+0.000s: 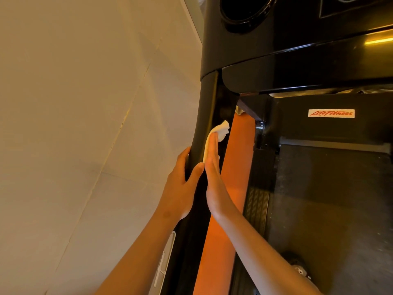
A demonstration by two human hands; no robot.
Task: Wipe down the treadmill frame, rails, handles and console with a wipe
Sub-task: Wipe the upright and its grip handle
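The black treadmill upright post (207, 107) runs from the console (276, 39) down to the base on the left of the machine. My left hand (180, 188) grips this post from the left, thumb on its front face and fingers round the far side. My right hand (214, 179) lies flat with straight fingers and presses a white wipe (219, 133) against the post's inner right face. The wipe's upper end sticks out crumpled above my fingertips.
A beige tiled wall (85, 124) stands close to the left of the post. The dark running belt (329, 209) and the motor cover with a red-lettered logo (331, 113) lie to the right. An orange strip of floor (234, 177) shows between post and deck.
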